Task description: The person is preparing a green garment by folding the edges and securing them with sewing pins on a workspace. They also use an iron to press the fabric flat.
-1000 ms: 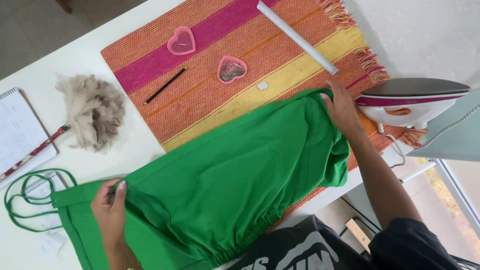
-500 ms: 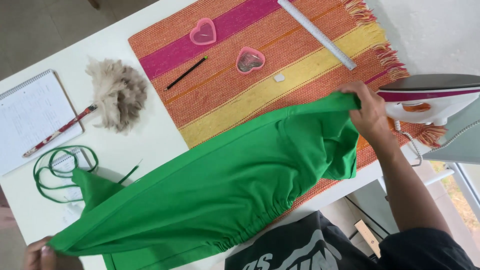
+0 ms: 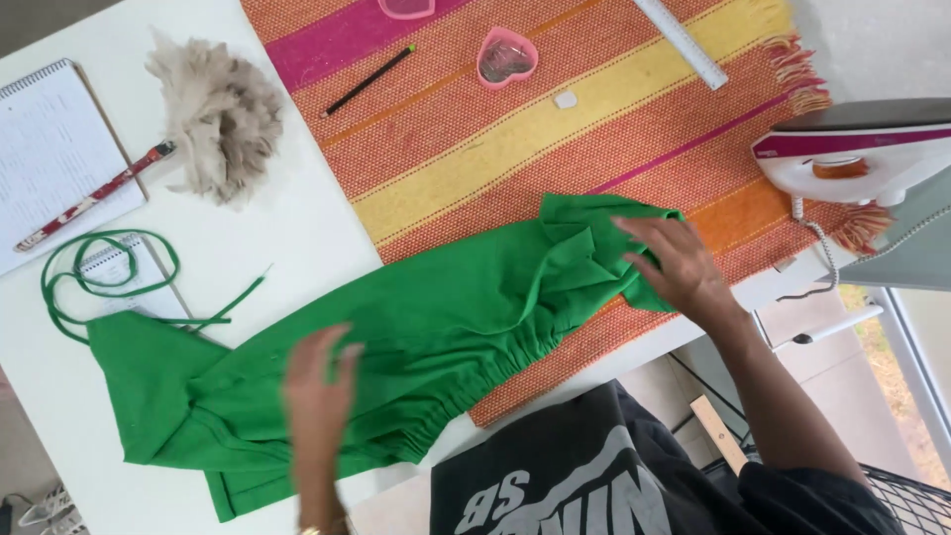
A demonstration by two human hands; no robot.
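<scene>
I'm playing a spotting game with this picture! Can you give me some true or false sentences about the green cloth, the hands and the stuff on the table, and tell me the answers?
1. Both hands rest on the green garment. True: the left hand and the right hand are both on it.
2. The iron sits on the green garment. False: it stands apart at the right edge of the striped mat.
3. The feather duster lies on the white table, left of the mat. True.
4. The right hand holds the black pencil. False: the pencil lies alone on the mat.
5. The heart-shaped pink box is blue. False: it is pink.
</scene>
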